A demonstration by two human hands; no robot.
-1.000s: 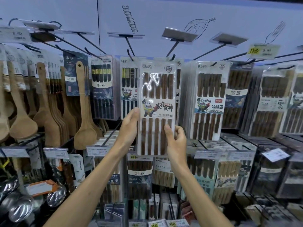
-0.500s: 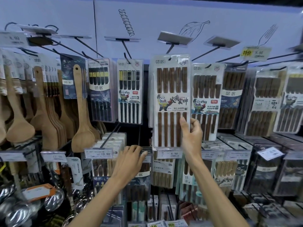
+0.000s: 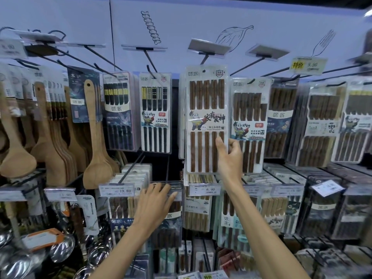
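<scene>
The right hand (image 3: 229,156) pinches a tall chopstick pack (image 3: 206,117) at its lower right edge. The thumb (image 3: 219,142) lies flat on the clear front and the other fingers curl round behind the edge. The pack stands upright in the upper row of the shop's wall rack, a little nearer than the packs around it. It sits between a pack of black chopsticks (image 3: 155,111) on its left and a pack of brown chopsticks (image 3: 248,117) on its right, whose left edge it overlaps. Its hang hole is at the very top, just below a metal hook (image 3: 203,59) with a blank tag plate; I cannot tell whether the hole sits on the hook.

The left hand (image 3: 155,204) is lower and to the left, back toward the camera, with its fingers spread apart and nearly straight. It grips nothing. Its fingertips lie at the top of a dark pack in the lower row (image 3: 173,224); I cannot tell whether they touch it.

Just below the held pack hangs a price tag reading 6.90 (image 3: 203,190), and further left one reading 19.80 (image 3: 116,191). Wooden spatulas (image 3: 96,158) hang at the far left of the rack, with metal ladles (image 3: 60,252) below them. A yellow 9.90 tag (image 3: 308,65) sticks out at upper right.
</scene>
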